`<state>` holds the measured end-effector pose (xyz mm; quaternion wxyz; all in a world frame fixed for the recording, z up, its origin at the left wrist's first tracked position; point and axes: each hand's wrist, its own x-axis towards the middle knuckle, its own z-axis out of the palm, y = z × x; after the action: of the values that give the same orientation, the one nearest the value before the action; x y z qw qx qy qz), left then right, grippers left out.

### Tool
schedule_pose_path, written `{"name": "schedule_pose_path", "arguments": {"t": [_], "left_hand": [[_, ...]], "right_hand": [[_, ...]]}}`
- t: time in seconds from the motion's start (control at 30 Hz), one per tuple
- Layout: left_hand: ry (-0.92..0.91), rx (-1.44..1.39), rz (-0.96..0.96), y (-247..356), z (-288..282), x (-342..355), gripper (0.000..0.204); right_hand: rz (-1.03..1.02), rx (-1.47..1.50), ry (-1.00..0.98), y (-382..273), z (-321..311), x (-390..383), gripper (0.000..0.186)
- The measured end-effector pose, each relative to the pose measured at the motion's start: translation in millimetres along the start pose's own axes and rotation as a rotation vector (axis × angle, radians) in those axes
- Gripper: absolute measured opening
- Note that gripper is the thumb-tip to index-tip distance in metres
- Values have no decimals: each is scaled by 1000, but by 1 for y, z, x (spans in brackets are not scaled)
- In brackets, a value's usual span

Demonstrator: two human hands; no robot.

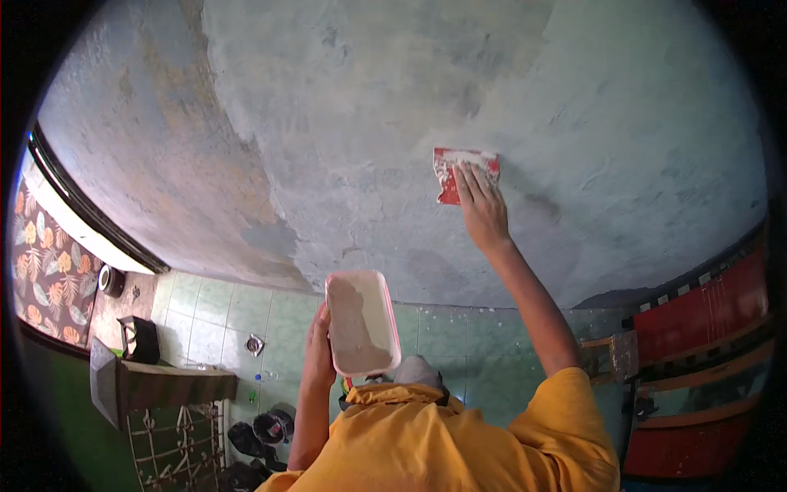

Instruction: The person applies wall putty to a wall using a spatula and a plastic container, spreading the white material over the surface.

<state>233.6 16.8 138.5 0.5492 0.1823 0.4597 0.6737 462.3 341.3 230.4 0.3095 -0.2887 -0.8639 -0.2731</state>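
My right hand (pixel 482 205) is stretched up to the wall and presses a red putty scraper (pixel 448 190) against it. White paste is smeared over the scraper's upper part and edge. Three fingers lie along its face; the thumb is hidden. In my left hand (pixel 319 348) is a white rectangular tub (pixel 392 324) with a reddish rim, held by its left side at waist height. Greyish paste coats part of its inside. The wall (pixel 369 123) is patchy grey-green, smoother to the right and rougher, with brownish bare areas, to the left.
Green tiles (pixel 246 307) cover the floor, with a small round dish (pixel 255 344) on them. At left stand a wooden piece of furniture (pixel 176 385), a metal rack (pixel 176 447) and a black bag (pixel 139 339). A red cabinet (pixel 697 320) and a wooden stool (pixel 623 357) are at right.
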Motion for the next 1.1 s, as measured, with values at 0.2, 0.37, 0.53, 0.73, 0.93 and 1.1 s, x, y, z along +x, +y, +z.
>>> {"name": "schedule_pose_path", "arguments": {"t": [0.2,0.37,0.53,0.73,0.93,1.1], "left_hand": [[68,-53,86,12,21,2,67],[76,43,186,30,50,-3,68],[-40,203,295,30,53,-6,63],[-93,203,199,9,27,10,64],[73,141,335,-2,69,0,59],[19,138,354,-24,74,-7,68]], "right_hand": [[749,1029,-273,-61,-39,-32,24],[1332,1867,-312,-123,-86,-63,22],[1498,1774,-212,-120,-98,-95,30],[1499,1597,62,-103,-128,-100,27],[804,1047,-223,-136,-186,-55,28],[462,656,-311,-167,-155,-45,31]]}}
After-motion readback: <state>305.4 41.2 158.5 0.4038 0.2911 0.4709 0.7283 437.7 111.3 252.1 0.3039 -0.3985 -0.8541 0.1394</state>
